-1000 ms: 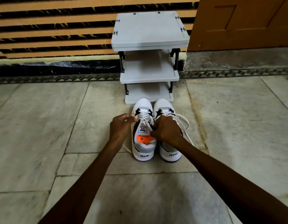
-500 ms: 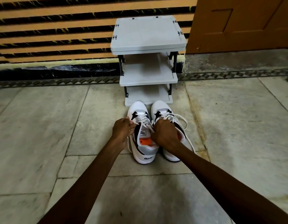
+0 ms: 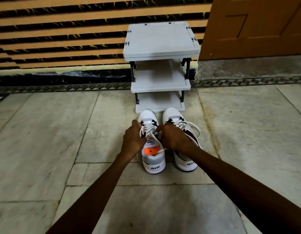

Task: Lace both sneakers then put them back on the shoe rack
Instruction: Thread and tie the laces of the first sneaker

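Observation:
Two white sneakers with black trim stand side by side on the floor, heels toward me. The left sneaker (image 3: 154,163) has an orange patch inside its tongue. My left hand (image 3: 132,138) pinches its lace on the left side, and my right hand (image 3: 175,136) pinches the lace on the right side over the tongue. The right sneaker (image 3: 185,162) is partly hidden under my right wrist, and its loose lace (image 3: 196,130) loops out to the right. The grey three-shelf shoe rack (image 3: 160,85) stands just beyond the toes, against the wall.
The floor (image 3: 45,141) is pale stone slabs with a patterned border strip along the wall. A striped orange-and-black wall (image 3: 61,31) runs behind the rack, and a brown wooden door (image 3: 256,26) is at the back right.
My hands have drawn closer together over the left sneaker's tongue, with the lace pulled between them. The view has shifted, so the rack and shoes sit further right.

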Motion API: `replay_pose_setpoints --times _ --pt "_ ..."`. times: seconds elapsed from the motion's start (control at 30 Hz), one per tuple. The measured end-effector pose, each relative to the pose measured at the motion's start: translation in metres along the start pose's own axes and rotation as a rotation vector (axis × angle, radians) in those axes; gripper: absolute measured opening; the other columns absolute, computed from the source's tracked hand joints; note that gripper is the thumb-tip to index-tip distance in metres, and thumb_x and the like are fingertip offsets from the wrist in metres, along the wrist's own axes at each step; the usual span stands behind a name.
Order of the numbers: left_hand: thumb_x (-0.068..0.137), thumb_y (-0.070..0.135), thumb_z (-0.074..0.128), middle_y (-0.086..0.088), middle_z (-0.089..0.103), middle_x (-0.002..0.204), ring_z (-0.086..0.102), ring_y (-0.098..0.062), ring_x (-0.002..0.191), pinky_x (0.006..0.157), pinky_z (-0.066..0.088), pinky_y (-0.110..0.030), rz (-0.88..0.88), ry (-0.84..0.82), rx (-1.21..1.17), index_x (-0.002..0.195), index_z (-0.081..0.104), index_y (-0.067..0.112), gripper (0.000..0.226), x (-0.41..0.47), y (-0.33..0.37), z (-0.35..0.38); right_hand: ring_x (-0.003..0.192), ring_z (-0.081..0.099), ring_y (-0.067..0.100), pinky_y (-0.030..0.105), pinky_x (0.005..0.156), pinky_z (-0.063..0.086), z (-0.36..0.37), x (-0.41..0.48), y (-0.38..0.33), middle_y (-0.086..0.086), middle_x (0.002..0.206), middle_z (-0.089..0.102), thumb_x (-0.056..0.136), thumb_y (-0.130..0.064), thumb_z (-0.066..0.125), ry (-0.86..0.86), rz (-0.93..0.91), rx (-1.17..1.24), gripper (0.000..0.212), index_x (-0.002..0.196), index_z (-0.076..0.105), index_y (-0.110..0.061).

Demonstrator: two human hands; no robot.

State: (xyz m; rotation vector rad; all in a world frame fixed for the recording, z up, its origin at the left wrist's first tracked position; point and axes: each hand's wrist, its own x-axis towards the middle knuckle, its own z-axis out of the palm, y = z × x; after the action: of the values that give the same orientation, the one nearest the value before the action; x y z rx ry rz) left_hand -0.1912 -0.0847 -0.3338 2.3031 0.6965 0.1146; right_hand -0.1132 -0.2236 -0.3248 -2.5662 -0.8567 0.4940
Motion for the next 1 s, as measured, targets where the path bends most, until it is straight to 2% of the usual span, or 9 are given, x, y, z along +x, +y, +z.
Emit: replay_pose_setpoints --times 0.13,0.23,0.47,0.63,0.7,0.77,0.83,0.9,1.0 --pt "0.071 0.019 0.08 -0.001 0.065 0.091 0.061 -0.021 0.079 0.066 0.045 -0.031 0.016 -0.004 -0.037 0.11 0.047 0.015 0.051 0.0 -0.003 -0.003 0.095 0.065 0.035 0.034 0.075 0.05 -0.001 0.0 -0.002 0.018 0.104 0.064 0.087 -0.025 0.063 0.05 0.017 -0.037 0.019 0.096 0.07 -0.01" --pt "0.07 0.012 0.079 -0.002 0.071 0.095 0.067 -0.023 0.085 0.073 0.052 -0.032 0.032 -0.006 -0.018 0.106 0.059 0.023 0.043 0.0 -0.005 -0.003 0.087 0.067 0.033 0.035 0.071 0.051 -0.005 -0.001 -0.002 0.013 0.095 0.067 0.08 -0.023 0.067 0.138 0.034 -0.036 0.014 0.085 0.071 -0.01" --pt "0.07 0.007 0.077 -0.002 0.073 0.101 0.068 -0.023 0.092 0.076 0.053 -0.029 0.025 -0.009 0.05 0.091 0.071 0.022 0.026 0.0 0.001 0.001 0.086 0.068 0.029 0.035 0.07 0.053 -0.016 0.002 -0.001 0.006 0.095 0.071 0.079 -0.026 0.067 0.353 0.113 -0.108 0.016 0.088 0.075 -0.016" --pt "0.075 0.027 0.076 -0.004 0.07 0.109 0.065 -0.026 0.101 0.08 0.049 -0.03 -0.006 -0.08 0.091 0.105 0.067 0.02 0.033 0.002 -0.006 -0.003 0.096 0.065 0.03 0.035 0.077 0.051 -0.031 0.005 0.006 0.013 0.098 0.071 0.086 -0.037 0.06 -0.069 0.144 0.0 0.028 0.082 0.071 -0.011" --pt "0.077 0.034 0.075 -0.003 0.069 0.109 0.065 -0.025 0.101 0.082 0.051 -0.032 -0.055 -0.12 0.054 0.106 0.066 0.022 0.033 0.001 -0.01 -0.007 0.088 0.065 0.025 0.036 0.077 0.05 -0.042 0.002 0.003 0.011 0.088 0.069 0.087 -0.036 0.062 -0.155 0.086 0.05 0.028 0.079 0.071 -0.011" --pt "0.082 0.029 0.07 -0.001 0.07 0.102 0.066 -0.018 0.094 0.072 0.051 -0.023 -0.062 -0.158 -0.089 0.103 0.067 0.021 0.023 0.001 -0.007 -0.013 0.065 0.056 0.011 0.027 0.062 0.044 -0.056 -0.007 -0.007 0.002 0.065 0.061 0.087 -0.035 0.065 -0.188 0.028 0.124 0.024 0.071 0.07 -0.018" --pt "0.089 0.017 0.058 0.0 0.068 0.08 0.062 -0.009 0.069 0.053 0.044 -0.012 -0.099 -0.218 -0.29 0.104 0.067 0.017 0.017 0.0 0.005 -0.024 0.054 0.044 0.007 0.019 0.052 0.036 -0.071 -0.014 -0.019 -0.003 0.056 0.052 0.086 -0.037 0.066 -0.149 -0.018 0.26 0.029 0.061 0.068 -0.024" --pt "0.09 0.006 0.047 -0.001 0.061 0.065 0.05 -0.008 0.052 0.045 0.037 -0.014 -0.113 -0.254 -0.397 0.104 0.067 0.015 0.027 0.001 0.016 -0.037 0.055 0.048 0.006 0.022 0.057 0.037 -0.082 -0.018 -0.025 -0.006 0.058 0.059 0.087 -0.036 0.066 -0.091 -0.047 0.44 0.031 0.059 0.069 -0.024" --pt "0.092 0.003 0.044 0.0 0.055 0.062 0.042 -0.009 0.049 0.043 0.033 -0.014 -0.059 -0.246 -0.504 0.104 0.068 0.012 0.028 0.001 0.027 -0.059 0.054 0.054 0.004 0.023 0.061 0.042 -0.092 -0.02 -0.029 -0.002 0.065 0.069 0.092 -0.028 0.062 -0.063 -0.049 0.629 0.027 0.074 0.074 -0.013"
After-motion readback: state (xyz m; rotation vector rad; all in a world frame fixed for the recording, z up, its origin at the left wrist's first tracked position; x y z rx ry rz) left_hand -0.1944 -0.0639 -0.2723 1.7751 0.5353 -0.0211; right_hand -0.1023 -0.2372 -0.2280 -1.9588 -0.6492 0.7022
